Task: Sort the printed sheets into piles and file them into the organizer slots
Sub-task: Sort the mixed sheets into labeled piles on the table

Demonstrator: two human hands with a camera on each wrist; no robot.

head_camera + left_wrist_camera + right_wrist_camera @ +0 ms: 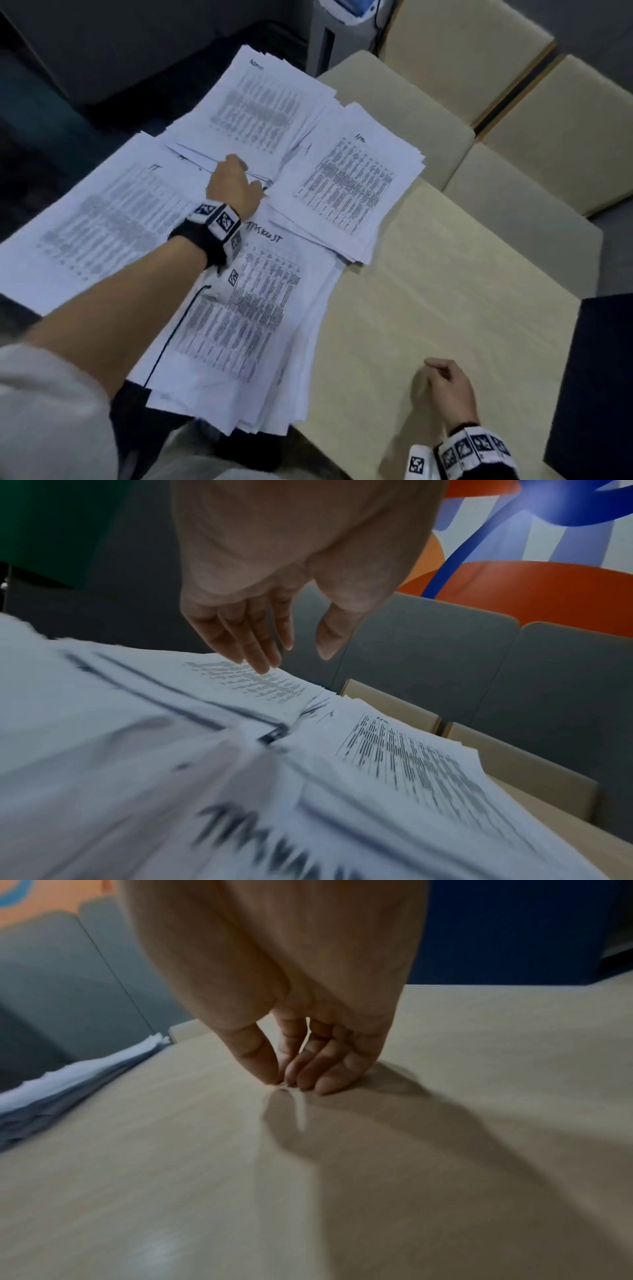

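Four piles of printed sheets lie on the beige table [445,274]: one headed "Admin" [260,102] at the back, "HR" [346,192] to the right, "IT" [113,212] to the left, and a task list pile [246,318] nearest me. My left hand [239,171] hovers where the piles meet. Its fingers [253,647] are straight and point down at the Admin pile [253,680], and it holds nothing. Near the front of the bare table rests my right hand [442,377], its bunched fingertips [308,1077] touching the wood with nothing between them. No organizer is in view.
Beige seat cushions [479,68] stand past the table's far right edge. A white machine [342,31] stands behind the Admin pile. A dark blue block [596,377] stands at the table's right side. Grey padded seats [445,656] line the back.
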